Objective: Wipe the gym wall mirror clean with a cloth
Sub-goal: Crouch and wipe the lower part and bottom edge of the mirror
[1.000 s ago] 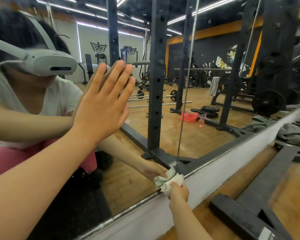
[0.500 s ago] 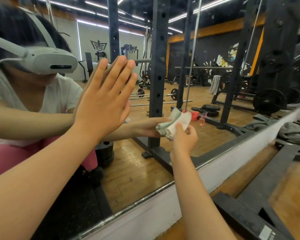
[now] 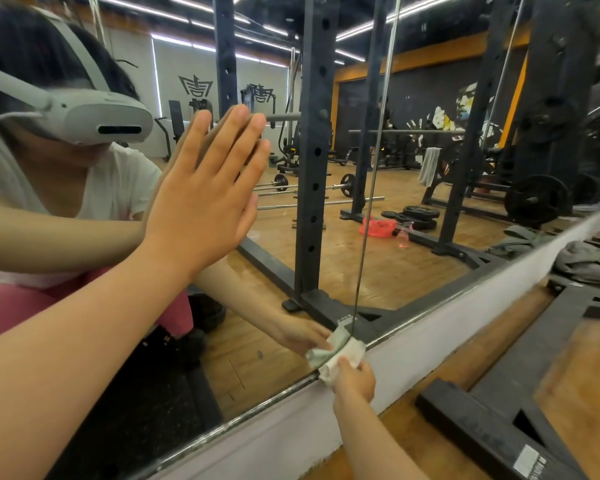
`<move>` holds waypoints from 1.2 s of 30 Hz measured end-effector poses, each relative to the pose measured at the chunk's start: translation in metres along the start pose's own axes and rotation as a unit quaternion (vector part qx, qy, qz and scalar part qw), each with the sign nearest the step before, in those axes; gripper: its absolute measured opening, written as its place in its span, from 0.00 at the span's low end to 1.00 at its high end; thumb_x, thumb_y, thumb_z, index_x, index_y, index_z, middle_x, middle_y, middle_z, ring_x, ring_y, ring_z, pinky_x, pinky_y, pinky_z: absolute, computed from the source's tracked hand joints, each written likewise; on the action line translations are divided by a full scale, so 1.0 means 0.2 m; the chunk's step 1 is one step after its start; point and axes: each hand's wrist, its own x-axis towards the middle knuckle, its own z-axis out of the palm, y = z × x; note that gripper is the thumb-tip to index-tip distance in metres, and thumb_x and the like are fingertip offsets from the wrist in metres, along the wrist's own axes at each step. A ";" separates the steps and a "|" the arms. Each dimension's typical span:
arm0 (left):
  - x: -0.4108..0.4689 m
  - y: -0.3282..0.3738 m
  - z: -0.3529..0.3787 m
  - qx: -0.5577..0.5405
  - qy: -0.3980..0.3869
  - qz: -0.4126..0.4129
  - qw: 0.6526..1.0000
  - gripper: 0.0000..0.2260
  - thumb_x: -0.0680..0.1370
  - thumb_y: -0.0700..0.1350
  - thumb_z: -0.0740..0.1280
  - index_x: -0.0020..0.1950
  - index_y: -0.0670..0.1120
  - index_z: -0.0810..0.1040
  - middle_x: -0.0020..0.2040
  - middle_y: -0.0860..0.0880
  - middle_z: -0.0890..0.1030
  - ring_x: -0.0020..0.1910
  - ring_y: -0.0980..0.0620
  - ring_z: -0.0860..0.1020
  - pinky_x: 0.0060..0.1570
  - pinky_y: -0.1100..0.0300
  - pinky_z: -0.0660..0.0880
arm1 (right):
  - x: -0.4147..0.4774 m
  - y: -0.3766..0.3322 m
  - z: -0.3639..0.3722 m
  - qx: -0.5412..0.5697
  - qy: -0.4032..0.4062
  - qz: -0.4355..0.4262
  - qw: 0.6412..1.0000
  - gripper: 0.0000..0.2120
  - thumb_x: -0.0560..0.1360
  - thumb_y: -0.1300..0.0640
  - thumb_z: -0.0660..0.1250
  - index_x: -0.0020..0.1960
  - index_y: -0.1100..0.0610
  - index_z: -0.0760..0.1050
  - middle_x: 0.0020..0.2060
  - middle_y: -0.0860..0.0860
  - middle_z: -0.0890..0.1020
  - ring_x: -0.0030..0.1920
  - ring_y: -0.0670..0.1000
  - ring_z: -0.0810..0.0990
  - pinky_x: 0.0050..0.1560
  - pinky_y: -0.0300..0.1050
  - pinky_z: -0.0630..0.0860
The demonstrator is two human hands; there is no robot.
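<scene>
Back down from mid-height to the bottom edge of the mirror [image 3: 395, 271], at the seam [image 3: 369, 202], with the bunched cloth [image 3: 340, 355] pinched in the right hand [image 3: 354, 379] and the left hand [image 3: 201, 202] spread flat higher up on the mirror; probably closing one downward stroke, leaving neighbouring strips to wipe.

A single wide-angle camera sits on the person's head, very close to the large frameless wall mirror [image 3: 395, 265]. It faces forward, downward and obliquely rightward along the glass, so the mirror's lower edge runs from the bottom left up to the right border of the frame. The left hand [image 3: 201, 202] looms nearest the lens at centre left. The right hand [image 3: 355, 379] with the crumpled pale cloth [image 3: 340, 355] lies lower, at bottom centre. The pale grey headset [image 3: 97, 123] shows reflected at upper left.
</scene>
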 end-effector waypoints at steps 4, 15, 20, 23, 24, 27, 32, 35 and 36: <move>0.00 0.00 0.00 0.014 -0.007 0.003 1.000 0.27 0.83 0.51 0.43 0.81 0.40 0.49 0.81 0.40 0.45 0.80 0.41 0.43 0.77 0.42 0.38 | -0.02 0.01 -0.01 0.003 0.002 0.026 1.000 0.15 0.78 0.58 0.68 0.64 0.60 0.75 0.51 0.57 0.78 0.48 0.58 0.76 0.53 0.54 0.76; -0.10 0.03 -0.07 -0.074 -0.002 -0.036 0.997 0.24 0.78 0.44 0.57 0.74 0.41 0.68 0.80 0.43 0.59 0.80 0.43 0.54 0.77 0.41 0.50 | -0.22 -0.40 0.10 0.096 0.038 -0.035 0.994 0.13 0.78 0.57 0.67 0.61 0.59 0.76 0.54 0.56 0.80 0.49 0.57 0.79 0.46 0.49 0.75; -0.35 0.07 -0.16 -0.094 -0.031 -0.086 0.991 0.26 0.75 0.43 0.61 0.74 0.42 0.70 0.79 0.42 0.59 0.79 0.43 0.55 0.76 0.41 0.52 | -0.38 -0.65 0.14 0.175 -0.004 -0.122 0.977 0.06 0.76 0.57 0.68 0.53 0.56 0.75 0.48 0.52 0.81 0.47 0.52 0.80 0.46 0.48 0.79; -0.49 0.10 -0.22 -0.102 -0.032 -0.143 0.984 0.28 0.75 0.45 0.62 0.76 0.43 0.67 0.80 0.42 0.58 0.79 0.42 0.54 0.77 0.41 0.51 | -0.52 -0.80 0.18 0.214 -0.068 -0.185 0.957 0.04 0.76 0.58 0.69 0.48 0.57 0.75 0.45 0.48 0.80 0.44 0.47 0.80 0.42 0.43 0.79; -0.52 0.10 -0.23 -0.102 -0.031 -0.153 0.982 0.29 0.75 0.45 0.62 0.76 0.43 0.66 0.80 0.42 0.58 0.79 0.42 0.54 0.77 0.41 0.50 | -0.56 -0.83 0.19 0.221 -0.084 -0.202 0.950 0.04 0.76 0.58 0.70 0.46 0.56 0.75 0.44 0.48 0.80 0.45 0.47 0.81 0.43 0.45 0.80; -0.60 0.07 -0.21 -0.096 -0.051 -0.139 0.984 0.30 0.75 0.46 0.61 0.77 0.42 0.65 0.80 0.42 0.57 0.80 0.42 0.53 0.77 0.41 0.49 | -0.59 -0.83 0.21 0.214 -0.087 -0.258 0.938 0.06 0.76 0.58 0.69 0.42 0.52 0.73 0.41 0.46 0.79 0.43 0.46 0.80 0.44 0.45 0.81; -0.63 0.02 -0.19 -0.105 -0.090 -0.109 0.984 0.32 0.73 0.48 0.60 0.78 0.43 0.63 0.81 0.42 0.55 0.80 0.42 0.52 0.77 0.41 0.48 | -0.44 -0.53 0.17 0.095 -0.048 -0.334 0.936 0.03 0.80 0.56 0.62 0.49 0.53 0.68 0.42 0.47 0.77 0.41 0.46 0.78 0.36 0.38 0.74; -0.62 0.03 -0.19 -0.103 -0.090 -0.117 0.984 0.33 0.73 0.48 0.61 0.79 0.43 0.62 0.81 0.42 0.54 0.80 0.43 0.51 0.77 0.41 0.46 | -0.33 -0.38 0.13 0.023 -0.012 -0.294 0.956 0.05 0.80 0.56 0.60 0.51 0.57 0.68 0.41 0.49 0.76 0.41 0.52 0.75 0.36 0.44 0.69; -0.62 0.04 -0.19 -0.100 -0.091 -0.119 0.984 0.34 0.73 0.48 0.62 0.79 0.43 0.62 0.81 0.42 0.54 0.80 0.43 0.51 0.77 0.41 0.45 | -0.30 -0.34 0.12 0.009 -0.006 -0.274 0.962 0.04 0.80 0.56 0.60 0.52 0.57 0.68 0.43 0.51 0.76 0.42 0.53 0.75 0.39 0.45 0.69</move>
